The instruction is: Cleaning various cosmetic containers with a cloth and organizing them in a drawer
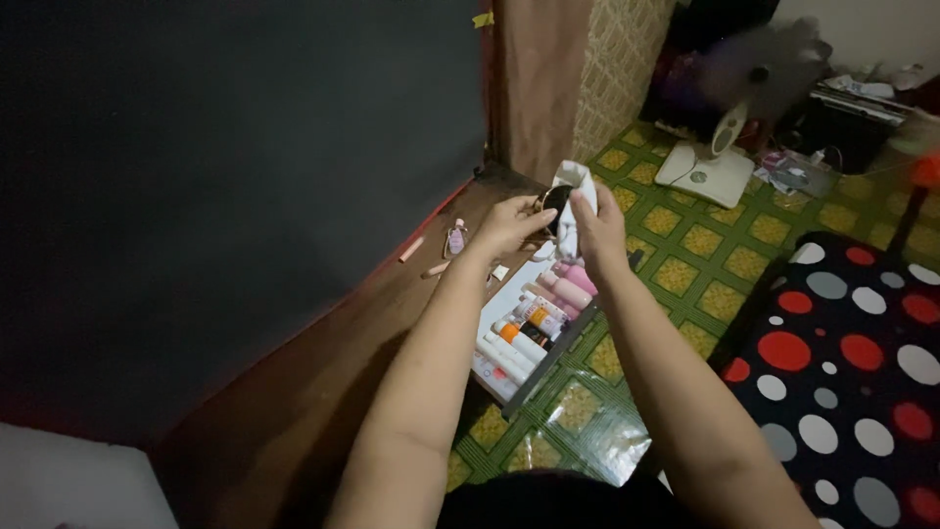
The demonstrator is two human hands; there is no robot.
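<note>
Cloth point(576, 186), white and bunched, sits wrapped around a small dark round thing point(556, 201) held up between both hands, above the far end of the worktop. The right hand point(599, 230) has its fingers closed over the cloth, pressing it against the dark thing; the left hand point(509, 223) pinches that thing from the other side, fingertips narrow on its edge. It looks like a wiping step, midway; I cannot tell what the dark thing is. The next move would call for turning it inside the cloth while the left fingers keep their pinch.

Below the fingers lies a tray point(548, 358) packed with bottles and tubes point(534, 318), pink, white and orange, on a brown wooden worktop point(323, 382). Beyond the fingers, a white fan point(720, 162) stands on green-and-yellow patterned floor point(705, 255). A spotted bedcover point(852, 343) lies off to the right.
</note>
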